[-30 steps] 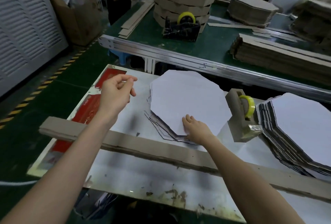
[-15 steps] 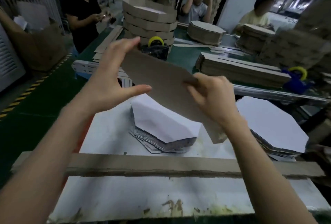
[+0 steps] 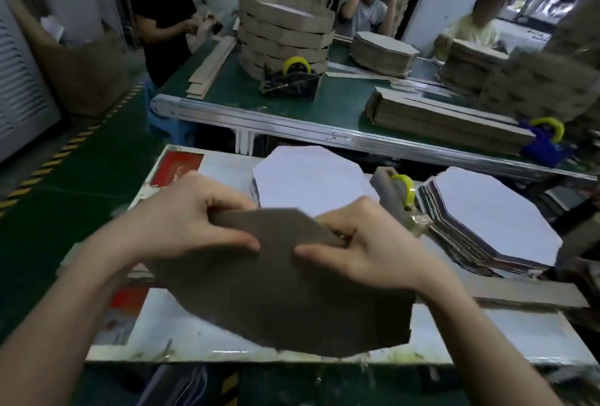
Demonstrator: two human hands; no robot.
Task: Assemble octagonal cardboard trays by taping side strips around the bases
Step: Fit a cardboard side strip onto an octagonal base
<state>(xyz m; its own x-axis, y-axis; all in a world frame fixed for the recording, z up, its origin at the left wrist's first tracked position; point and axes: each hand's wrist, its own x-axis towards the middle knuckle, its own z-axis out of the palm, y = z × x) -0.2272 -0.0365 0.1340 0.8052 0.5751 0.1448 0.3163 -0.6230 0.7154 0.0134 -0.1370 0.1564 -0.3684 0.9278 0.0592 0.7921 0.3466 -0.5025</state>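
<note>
Our left hand [image 3: 181, 223] and right hand [image 3: 373, 243] pinch a brown octagonal cardboard base [image 3: 276, 301] by its far edge; we should lay it flat on the white bench [image 3: 487, 334].

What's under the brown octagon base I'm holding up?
The white table and a long cardboard strip lie beneath the base; the strip's middle stretch is covered.

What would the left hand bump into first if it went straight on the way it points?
Probably the middle stack of white octagon bases. The left hand, gripping the brown base, points up-right toward it. Depth is unclear, so it might pass over.
</note>
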